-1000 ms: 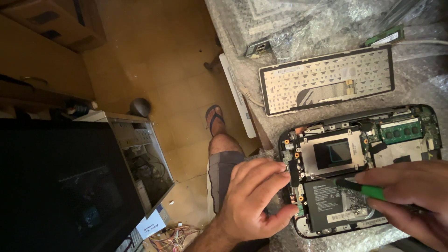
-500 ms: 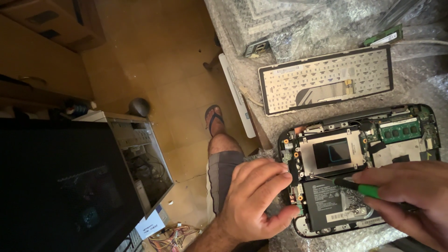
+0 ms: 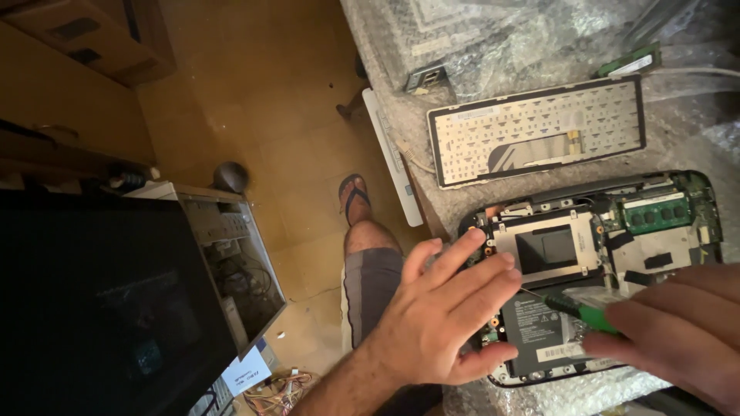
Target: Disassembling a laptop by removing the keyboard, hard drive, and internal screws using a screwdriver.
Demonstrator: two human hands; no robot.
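An opened small laptop [image 3: 609,231] lies on bubble wrap, its circuit board, metal drive bay and green memory module exposed. My left hand [image 3: 443,316] rests flat on its left edge, fingers spread, holding nothing. My right hand [image 3: 682,327] grips a green-handled screwdriver [image 3: 582,310] whose thin tip points left, at the board near the black battery label. A detached keyboard [image 3: 539,139] lies face down just beyond the laptop.
Bubble wrap [image 3: 501,46] covers the table. A small green board [image 3: 628,62] and a grey connector part [image 3: 428,77] lie at the back. On the floor to the left stand an open computer case [image 3: 231,254] and a dark monitor [image 3: 92,308]. My sandalled foot [image 3: 354,196] is below.
My left hand has opened out, its fingers now stretched flatter across the laptop's left edge. My right hand and the screwdriver have barely shifted.
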